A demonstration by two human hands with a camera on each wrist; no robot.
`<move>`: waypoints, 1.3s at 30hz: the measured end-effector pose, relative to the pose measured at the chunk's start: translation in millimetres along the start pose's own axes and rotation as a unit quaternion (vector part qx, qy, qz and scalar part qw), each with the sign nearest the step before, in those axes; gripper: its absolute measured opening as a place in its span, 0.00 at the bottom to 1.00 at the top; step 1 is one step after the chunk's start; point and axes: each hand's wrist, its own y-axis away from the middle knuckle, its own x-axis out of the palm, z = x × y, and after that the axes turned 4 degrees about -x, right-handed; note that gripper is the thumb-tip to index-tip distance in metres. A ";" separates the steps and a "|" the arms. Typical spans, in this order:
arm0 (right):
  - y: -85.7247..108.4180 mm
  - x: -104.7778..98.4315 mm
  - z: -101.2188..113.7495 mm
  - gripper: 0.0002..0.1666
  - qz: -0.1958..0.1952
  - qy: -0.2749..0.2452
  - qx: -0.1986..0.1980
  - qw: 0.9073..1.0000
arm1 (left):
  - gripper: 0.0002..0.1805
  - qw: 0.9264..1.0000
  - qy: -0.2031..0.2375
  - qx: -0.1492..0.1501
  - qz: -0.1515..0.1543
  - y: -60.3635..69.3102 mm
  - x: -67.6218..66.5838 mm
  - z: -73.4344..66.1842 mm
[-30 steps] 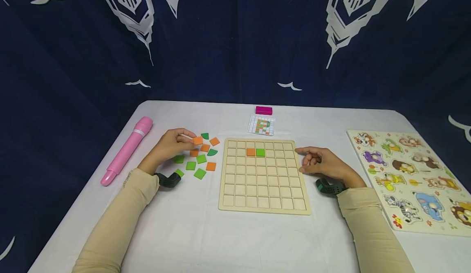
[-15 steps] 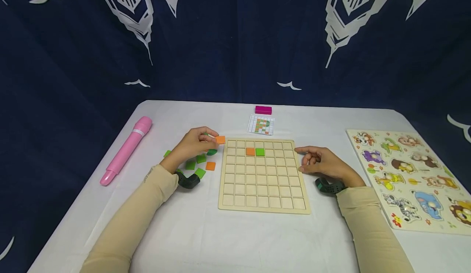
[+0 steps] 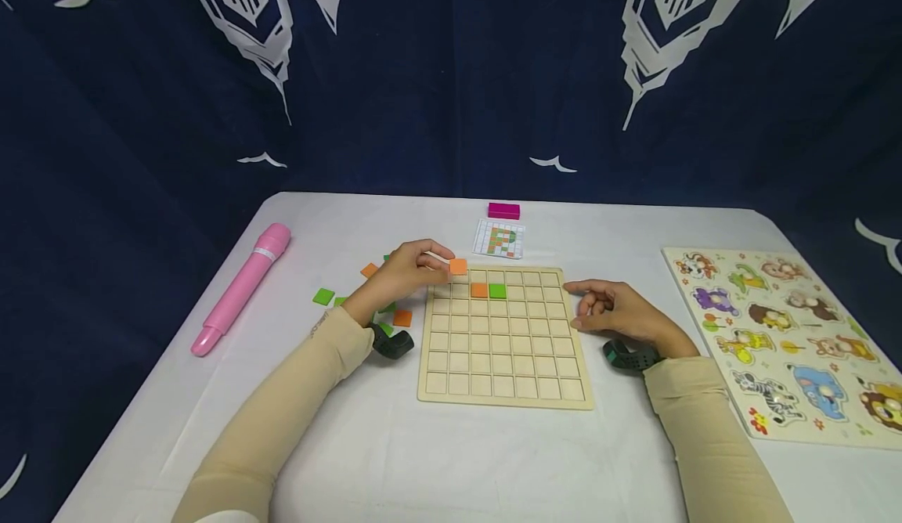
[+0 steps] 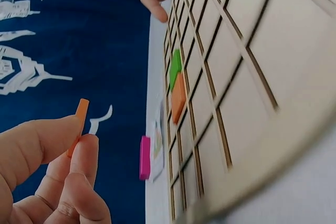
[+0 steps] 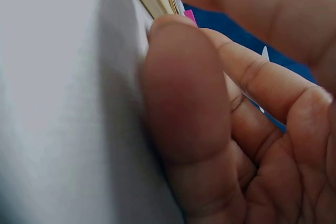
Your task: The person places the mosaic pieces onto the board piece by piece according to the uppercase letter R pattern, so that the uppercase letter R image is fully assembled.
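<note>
The left hand (image 3: 405, 272) pinches an orange tile (image 3: 458, 267) between thumb and fingertips, holding it over the far left part of a wooden grid board (image 3: 503, 343); the left wrist view shows the tile nearly edge-on, against the dark blue curtain (image 3: 451, 100). The right hand (image 3: 620, 311) is at the board's right edge, index finger stretched out and thumb spread apart from it, both tips at the rim, with the other fingers folded inward. In the board's second row from the far side, an orange square (image 3: 479, 290) sits in the third column from the left, and a green square (image 3: 497, 291) sits just to its right. Loose pieces (image 3: 402, 318), green and orange, lie on the white-covered table (image 3: 437, 460) left of the board, partly hidden by the left hand and wrist. Beyond the board's far edge lies a small card (image 3: 499, 239) with an orange and green pattern on a grid, and just past it a magenta block (image 3: 503, 211). A pink stick (image 3: 243, 288) lies slantwise at the left of the table; at the right, an animal puzzle (image 3: 778, 366) runs out of view. Dark bands (image 3: 630, 356) circle both wrists, below beige sleeves (image 3: 282, 421).
</note>
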 end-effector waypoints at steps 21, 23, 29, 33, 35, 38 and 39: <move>1.7 -1.0 -1.6 0.36 0.000 -0.003 -0.008 1.000 | 0.20 0.999 -0.038 -0.009 0.029 -33.5 62.1 -25.1; 1.8 -1.2 -2.1 0.36 0.000 -0.003 -0.006 1.000 | 0.20 0.998 -0.057 -0.014 0.031 -37.2 66.9 -26.9; 1.7 -0.8 -2.3 0.37 0.000 0.000 -0.001 1.000 | 0.17 0.990 -0.132 -0.029 0.033 -45.7 77.2 -31.0; 0.7 -0.5 -1.7 0.37 -0.001 0.000 0.006 1.000 | 0.15 0.981 -0.186 -0.044 0.027 -46.9 81.2 -32.8; -0.1 -0.7 -2.2 0.38 0.000 0.002 0.007 1.000 | 0.14 0.976 -0.209 -0.051 0.027 -46.7 82.4 -33.5; -1.0 -1.1 -3.0 0.37 -0.001 0.004 0.006 1.000 | 0.12 0.970 -0.234 -0.057 0.028 -46.9 83.0 -34.8; -1.2 -1.2 -3.2 0.37 -0.002 0.004 0.005 1.000 | 0.12 0.969 -0.240 -0.058 0.029 -47.0 83.2 -35.3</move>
